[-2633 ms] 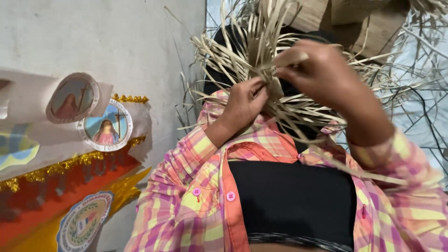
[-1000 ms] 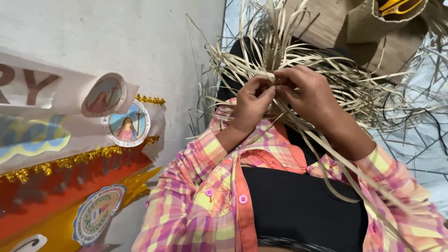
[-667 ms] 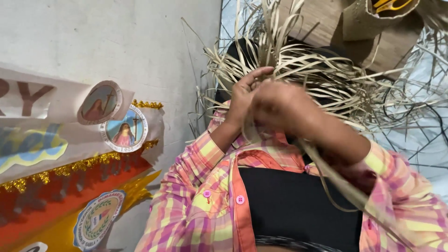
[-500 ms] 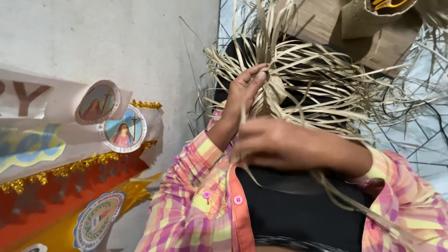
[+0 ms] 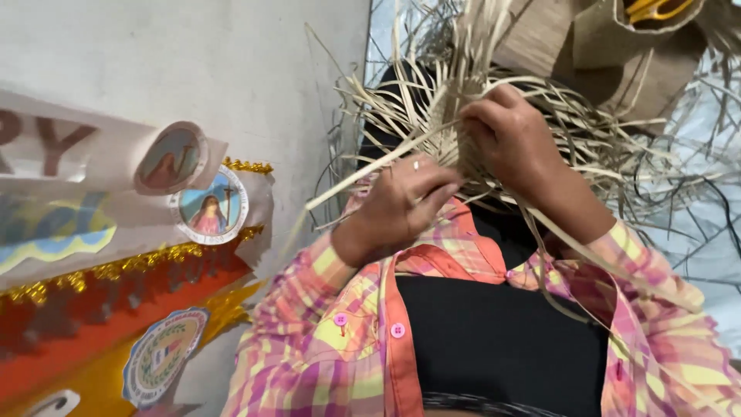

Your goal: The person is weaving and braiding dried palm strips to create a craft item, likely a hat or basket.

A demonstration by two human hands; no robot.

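Two hands work in a mass of pale dried straw strips [image 5: 540,131], and both are closed on strands of it. The left hand [image 5: 401,205] sits lower, its fingers curled around one long flat strip [image 5: 370,174] that runs out slantwise toward the grey wall [image 5: 231,69], with a ring showing on one finger. The right hand [image 5: 513,143] is just above and beside it, almost touching, its fingertips pinched on a small bunch of strips at the middle of the mass. The straw spreads in a loose fan around both hands, too many strands to count, some trailing down over the right sleeve [image 5: 656,324]. Both forearms wear one plaid shirt [image 5: 324,340] in pink, orange and yellow, open over a black top [image 5: 494,340]; two pink buttons show on its left front. Beyond the straw, at the upper edge, lies a brown piece of cardboard-like material [image 5: 594,46] with something yellow [image 5: 648,9] tucked into it. Against the wall on the left hangs a coloured banner [image 5: 93,309] with gold tinsel trim and three round emblems, two near its upper part and one lower down.
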